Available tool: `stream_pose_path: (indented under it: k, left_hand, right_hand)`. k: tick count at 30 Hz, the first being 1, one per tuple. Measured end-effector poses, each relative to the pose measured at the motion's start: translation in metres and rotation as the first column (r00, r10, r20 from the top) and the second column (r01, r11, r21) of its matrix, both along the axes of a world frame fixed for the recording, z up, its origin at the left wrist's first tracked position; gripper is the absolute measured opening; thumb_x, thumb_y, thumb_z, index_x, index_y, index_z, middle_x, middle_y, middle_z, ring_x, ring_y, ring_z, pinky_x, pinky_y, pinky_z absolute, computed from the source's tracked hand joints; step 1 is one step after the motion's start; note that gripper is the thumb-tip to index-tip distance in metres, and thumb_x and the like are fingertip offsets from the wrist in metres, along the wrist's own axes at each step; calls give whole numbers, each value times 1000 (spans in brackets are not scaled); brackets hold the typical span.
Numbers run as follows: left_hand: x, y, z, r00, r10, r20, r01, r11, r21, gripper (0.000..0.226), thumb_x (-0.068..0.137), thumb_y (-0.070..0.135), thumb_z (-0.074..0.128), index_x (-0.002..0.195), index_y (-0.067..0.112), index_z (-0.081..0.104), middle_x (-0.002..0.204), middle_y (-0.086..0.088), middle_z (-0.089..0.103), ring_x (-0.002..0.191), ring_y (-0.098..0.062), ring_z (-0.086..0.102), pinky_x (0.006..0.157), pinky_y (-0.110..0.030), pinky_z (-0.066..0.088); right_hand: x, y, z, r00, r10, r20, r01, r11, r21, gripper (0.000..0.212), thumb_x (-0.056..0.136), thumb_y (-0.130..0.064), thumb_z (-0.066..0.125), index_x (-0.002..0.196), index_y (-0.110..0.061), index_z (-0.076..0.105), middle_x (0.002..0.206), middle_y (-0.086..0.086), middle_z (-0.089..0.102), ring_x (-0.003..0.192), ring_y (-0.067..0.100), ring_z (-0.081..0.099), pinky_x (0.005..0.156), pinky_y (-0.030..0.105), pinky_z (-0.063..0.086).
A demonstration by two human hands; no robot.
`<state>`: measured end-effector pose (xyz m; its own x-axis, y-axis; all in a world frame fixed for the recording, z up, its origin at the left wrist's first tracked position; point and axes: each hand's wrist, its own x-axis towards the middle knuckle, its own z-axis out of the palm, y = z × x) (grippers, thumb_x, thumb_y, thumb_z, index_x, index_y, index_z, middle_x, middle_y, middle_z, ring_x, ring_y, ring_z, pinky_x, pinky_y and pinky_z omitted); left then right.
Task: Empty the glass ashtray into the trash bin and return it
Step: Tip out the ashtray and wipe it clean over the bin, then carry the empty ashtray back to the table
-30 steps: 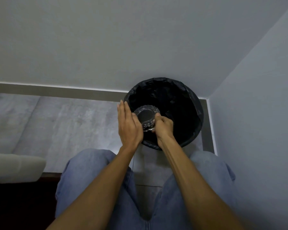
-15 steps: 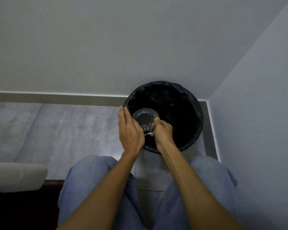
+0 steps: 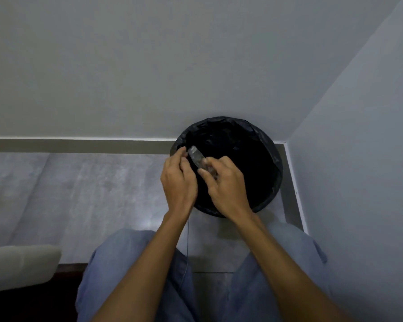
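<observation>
The glass ashtray is tipped on its edge over the left part of the round trash bin, which is lined with a black bag. My right hand grips the ashtray from the near side, fingers wrapped over it. Just left of it, my left hand has its fingertips curled against the ashtray's rim. The bin's inside is dark and I cannot see what lies in it.
The bin stands on a grey floor in a corner where two pale walls meet. A light cushioned seat edge and dark wood are at the lower left. My knees in blue jeans are below the bin.
The ashtray has turned from facing up to standing on edge over the bin. My left hand went from flat fingers beside it to curled fingers at its rim. My view shifted slightly down.
</observation>
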<state>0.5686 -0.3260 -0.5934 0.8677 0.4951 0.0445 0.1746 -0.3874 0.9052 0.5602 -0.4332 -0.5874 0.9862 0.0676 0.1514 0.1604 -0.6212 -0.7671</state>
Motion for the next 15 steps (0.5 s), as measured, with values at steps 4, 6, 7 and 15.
stream_pose_path:
  k: [4,6,7,15]
  left_hand:
    - [19,3,25,974,-36,-224,-41,943,-330,38,98,36,41,90,14,72,87,0,73,86,-17,67,79,-31,54]
    - [25,9,37,942,-70,-328,-77,907,-413,43,93,45,42,86,15,72,87,-6,75,87,-24,71,82,-42,58]
    - [24,13,46,932,-75,-355,-84,907,-412,42,92,45,42,86,16,72,89,-7,75,88,-26,71,83,-44,58]
    - [-2,47,166,909,-16,-416,-107,957,-271,33,103,19,33,106,11,65,74,3,66,56,3,65,62,-25,51]
  right_hand:
    - [-2,-1,15,989,60,136,-33,980,-199,30,93,-20,64,120,-8,69,98,6,60,83,19,60,75,34,54]
    - [-7,0,28,981,97,169,-49,962,-270,31,91,-18,66,119,-6,71,97,9,62,84,23,61,75,39,54]
    - [-10,1,38,977,116,176,-62,957,-282,31,90,-17,67,119,-7,72,96,9,62,84,24,60,75,38,53]
    - [-25,16,161,967,160,-199,-134,982,136,27,86,-18,77,112,-21,77,114,-2,55,78,1,55,76,13,49]
